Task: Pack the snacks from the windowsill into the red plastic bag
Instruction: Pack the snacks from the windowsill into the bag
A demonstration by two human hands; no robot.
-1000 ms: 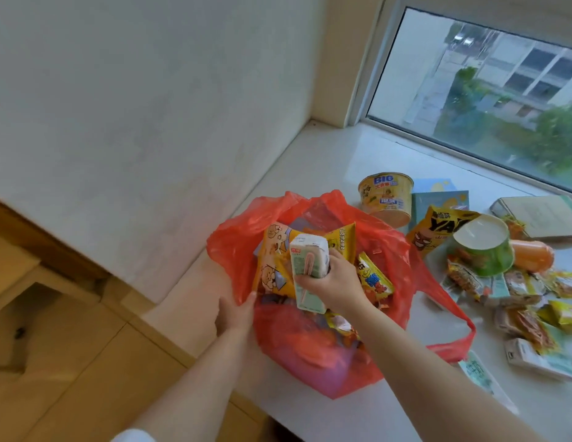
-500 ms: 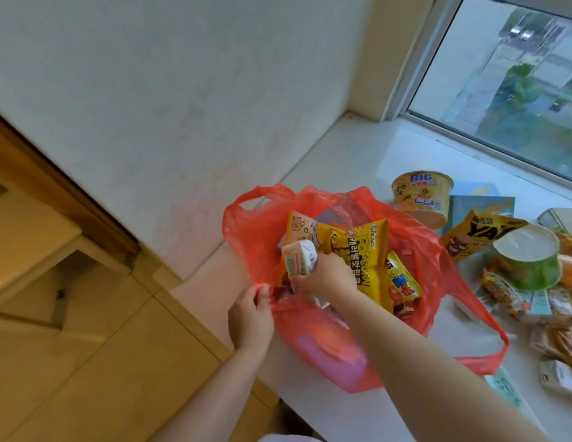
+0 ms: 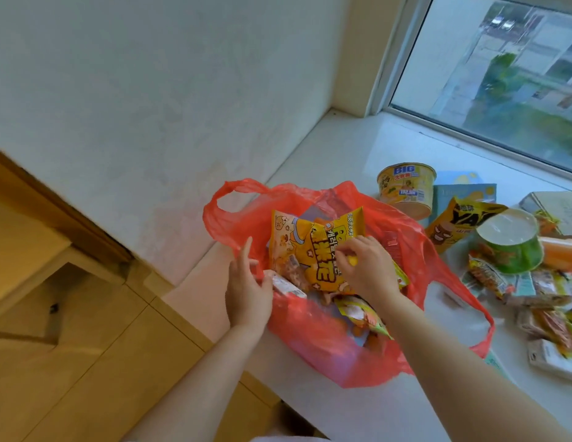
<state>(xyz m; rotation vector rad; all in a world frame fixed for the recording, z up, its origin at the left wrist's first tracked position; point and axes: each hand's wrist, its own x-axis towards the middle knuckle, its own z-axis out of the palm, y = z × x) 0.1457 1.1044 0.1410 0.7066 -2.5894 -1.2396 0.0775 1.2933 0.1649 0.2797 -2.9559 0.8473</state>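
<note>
The red plastic bag (image 3: pixel 326 355) stands open on the white windowsill (image 3: pixel 335 161), full of snack packets. My left hand (image 3: pixel 246 288) is at the bag's near-left rim, fingers curled over the red plastic and touching a white drink carton (image 3: pixel 286 286) that lies just inside. My right hand (image 3: pixel 364 269) reaches into the bag and pinches the big yellow snack packet (image 3: pixel 323 250) on top of the pile. A green-edged packet (image 3: pixel 361 314) shows under my right wrist.
On the sill to the right lie a yellow noodle cup (image 3: pixel 406 189), a black-and-yellow packet (image 3: pixel 454 224), a green cup (image 3: pixel 511 247), an orange bottle (image 3: pixel 559 256), several small packets (image 3: pixel 533 288) and a carton (image 3: pixel 552 358). A wall rises at left; the sill's edge drops to wooden flooring.
My right hand has let the drink carton down into the bag's left side and moved onto the yellow packet. My left hand shifted up along the rim. The view swung left.
</note>
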